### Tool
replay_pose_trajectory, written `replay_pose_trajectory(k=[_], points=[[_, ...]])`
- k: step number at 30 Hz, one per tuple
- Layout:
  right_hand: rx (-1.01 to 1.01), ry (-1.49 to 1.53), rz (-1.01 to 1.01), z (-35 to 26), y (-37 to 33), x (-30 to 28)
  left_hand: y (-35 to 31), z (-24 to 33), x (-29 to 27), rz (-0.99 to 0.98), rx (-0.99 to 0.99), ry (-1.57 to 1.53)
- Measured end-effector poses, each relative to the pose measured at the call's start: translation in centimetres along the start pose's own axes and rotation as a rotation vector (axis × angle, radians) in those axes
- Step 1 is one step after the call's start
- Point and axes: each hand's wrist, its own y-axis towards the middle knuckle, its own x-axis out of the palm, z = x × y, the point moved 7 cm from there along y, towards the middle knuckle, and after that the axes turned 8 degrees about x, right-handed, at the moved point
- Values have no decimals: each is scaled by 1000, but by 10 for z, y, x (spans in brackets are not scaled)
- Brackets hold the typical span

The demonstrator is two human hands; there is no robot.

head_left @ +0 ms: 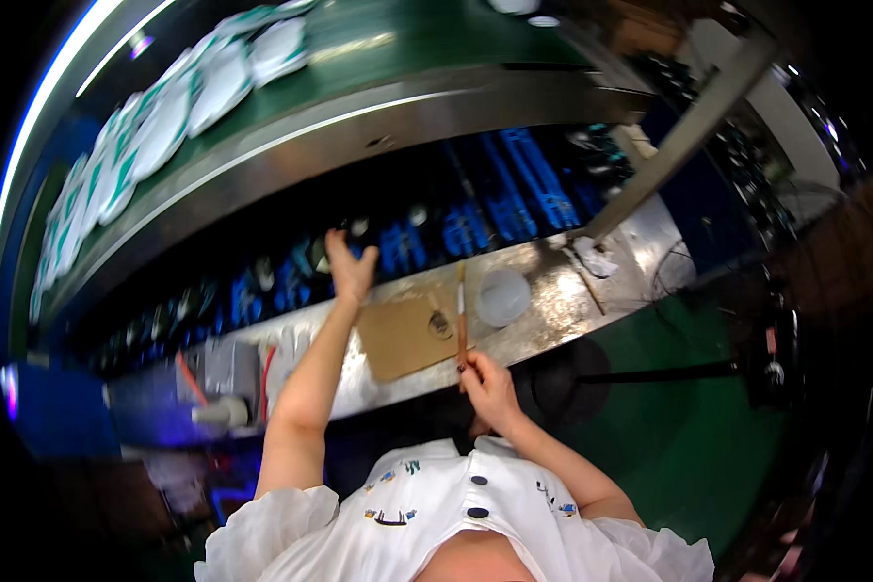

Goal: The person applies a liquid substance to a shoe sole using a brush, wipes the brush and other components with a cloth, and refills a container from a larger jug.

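My left hand (pixel 351 272) reaches out over the far edge of the metal bench, thumb and fingers apart. It is nearest to a dark recess lined with blue fixtures (pixel 403 247), and I see nothing in its grasp. My right hand (pixel 490 393) is closed around the lower end of a brush (pixel 462 325) with a reddish-brown handle, held upright at the bench's near edge. Beside the brush, to its right, stands a translucent white tub (pixel 503 297). A brown board (pixel 388 339) lies between my hands, with a small dark mark or item on it.
Above the recess runs a green belt (pixel 349 44) carrying several white-and-green flat pieces (pixel 221 85). A slanted metal post (pixel 684 136) stands at the right. A grey box (pixel 231 367) sits on the bench's left part, and a crumpled white cloth (pixel 597 260) lies at its right.
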Motion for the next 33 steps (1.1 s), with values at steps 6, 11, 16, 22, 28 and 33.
replay_pose_trajectory(k=[6,11,16,22,28,33], points=[[2,52,98,-25,-19,10,115,-182,98,-517,-20,257],[52,-27,280,1,-43,-11,97,-56,114,-575,-431,387],[116,-71,322,-12,-57,-15,103,-97,115,-448,-480,398],[130,-44,298,-9,-55,-24,128,-139,93,-344,-274,204],[115,49,300,-12,-21,-59,66,-83,18,-229,-815,-719],[20,-37,304,-31,3,-73,-44,-30,-46,-176,-884,-1429]])
